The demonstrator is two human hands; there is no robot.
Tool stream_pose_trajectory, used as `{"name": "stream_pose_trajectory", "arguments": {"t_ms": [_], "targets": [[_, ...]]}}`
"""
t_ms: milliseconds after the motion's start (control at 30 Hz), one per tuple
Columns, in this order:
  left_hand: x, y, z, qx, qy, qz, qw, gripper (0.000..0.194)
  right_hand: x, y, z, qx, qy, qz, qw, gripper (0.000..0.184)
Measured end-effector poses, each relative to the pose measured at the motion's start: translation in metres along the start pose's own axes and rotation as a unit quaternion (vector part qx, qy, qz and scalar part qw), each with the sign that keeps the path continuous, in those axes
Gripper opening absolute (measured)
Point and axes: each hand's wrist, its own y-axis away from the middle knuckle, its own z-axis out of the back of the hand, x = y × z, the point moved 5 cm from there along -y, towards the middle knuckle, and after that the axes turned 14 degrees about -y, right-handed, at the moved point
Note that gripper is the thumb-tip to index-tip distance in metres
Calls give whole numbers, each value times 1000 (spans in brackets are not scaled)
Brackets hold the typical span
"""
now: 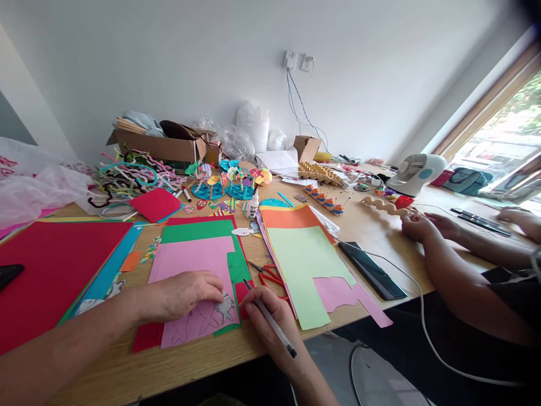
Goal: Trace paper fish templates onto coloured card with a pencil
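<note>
My left hand (186, 296) lies palm down on a pink sheet of paper (192, 254), its fingers loosely stretched and fingertips touching the edge of a grey-striped paper fish cutout (225, 307). Fish outlines (198, 321) are drawn on the pink sheet beside the cutout, partly below my hand. My right hand (273, 321) is closed around a clear pen with a black end cap (274, 327), its writing tip pointing up and away from me near the pink sheet's right edge. Green paper (198, 230) and red paper (147, 336) lie under the pink sheet.
Red-handled pliers (270, 275) lie beside a stack topped by light green paper (302, 259). A white glue bottle (252, 206) stands behind. A black phone (372, 270) lies right of the stack. At the right, another person's hands (418, 225) hold an egg-carton strip (384, 206).
</note>
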Motion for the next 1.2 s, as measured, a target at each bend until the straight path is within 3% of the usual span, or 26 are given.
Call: {"name": "stream_pose_trajectory", "arguments": {"t_ms": [500,700,900,1067,1133,1200], "targets": [[-6,13,-13,-55,-38,16,998,39,8,-2,-2,-1,57,26,998,15],[-8,20,-15,-91,-68,6,994,46,8,-2,-7,-5,98,53,994,15],[-6,19,-17,-91,-49,13,995,40,9,-4,1,18,62,18,998,7],[-2,20,-22,-108,-19,0,994,38,49,-46,20,45,242,88,965,15],[-1,19,-23,-103,-11,-6,995,35,52,-79,26,48,350,59,934,20],[-1,18,-21,-101,-10,-2,995,32,45,-115,30,52,378,39,924,24]]}}
